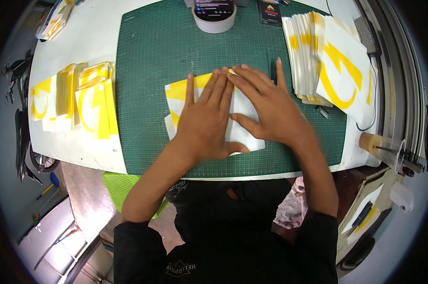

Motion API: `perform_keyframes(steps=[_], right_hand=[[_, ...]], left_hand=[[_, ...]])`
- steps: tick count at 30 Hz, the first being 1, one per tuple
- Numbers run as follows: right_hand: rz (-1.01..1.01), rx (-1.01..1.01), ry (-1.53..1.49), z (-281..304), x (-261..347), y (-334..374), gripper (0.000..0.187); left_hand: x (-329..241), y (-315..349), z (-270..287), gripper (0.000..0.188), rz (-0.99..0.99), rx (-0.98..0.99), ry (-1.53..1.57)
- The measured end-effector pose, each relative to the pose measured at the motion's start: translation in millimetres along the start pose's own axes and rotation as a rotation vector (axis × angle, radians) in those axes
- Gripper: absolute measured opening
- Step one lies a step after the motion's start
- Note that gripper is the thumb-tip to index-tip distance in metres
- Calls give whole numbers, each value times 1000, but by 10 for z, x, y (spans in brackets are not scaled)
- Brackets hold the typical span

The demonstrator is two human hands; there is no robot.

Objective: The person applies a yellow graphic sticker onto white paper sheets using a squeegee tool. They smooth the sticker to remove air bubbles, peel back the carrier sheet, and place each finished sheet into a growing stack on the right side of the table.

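Observation:
A white and yellow printed paper sheet [246, 109], seemingly folded, lies on the green cutting mat [150, 52]. My left hand [207, 116] rests flat on its middle, fingers stretched toward the far edge and thumb out to the right. Beside it, my right hand [273, 106] lies over the sheet's right part with fingers spread. Its fingertips reach the sheet's far edge near the left hand's fingertips. Both hands cover much of the paper, and a lower layer shows past its left edge.
At the right stands a tall stack of folded yellow-white papers [301, 57], with larger sheets [341, 71] against it. More paper stacks [95, 102] lie left. A phone [214, 8] rests on a white roll [215, 24] at the back. A plastic cup [382, 146] sits near the right edge.

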State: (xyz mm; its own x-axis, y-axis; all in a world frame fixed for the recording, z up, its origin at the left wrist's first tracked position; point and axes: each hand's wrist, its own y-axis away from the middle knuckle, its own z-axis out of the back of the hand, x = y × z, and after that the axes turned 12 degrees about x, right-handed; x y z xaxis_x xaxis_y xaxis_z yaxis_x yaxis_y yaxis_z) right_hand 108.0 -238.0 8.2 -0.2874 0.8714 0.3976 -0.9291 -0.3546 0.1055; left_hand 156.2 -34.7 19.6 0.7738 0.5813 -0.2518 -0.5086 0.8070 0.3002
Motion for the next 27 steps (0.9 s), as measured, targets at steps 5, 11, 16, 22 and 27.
perform_keyframes(steps=[5,11,16,22,27], right_hand=[[-44,-82,36,-177,50,-26,78],[-69,-39,70,-161,59,-8,81],[-75,-19,82,-129,75,-19,81],[-77,13,118,-77,87,-23,83],[-89,64,162,-26,92,-30,91]], left_hand=[[49,66,-84,148,18,-55,46],[170,369,-14,159,181,46,67],[350,616,45,160,220,95,77],[497,711,77,154,170,82,119],[532,721,35,152,166,72,97]])
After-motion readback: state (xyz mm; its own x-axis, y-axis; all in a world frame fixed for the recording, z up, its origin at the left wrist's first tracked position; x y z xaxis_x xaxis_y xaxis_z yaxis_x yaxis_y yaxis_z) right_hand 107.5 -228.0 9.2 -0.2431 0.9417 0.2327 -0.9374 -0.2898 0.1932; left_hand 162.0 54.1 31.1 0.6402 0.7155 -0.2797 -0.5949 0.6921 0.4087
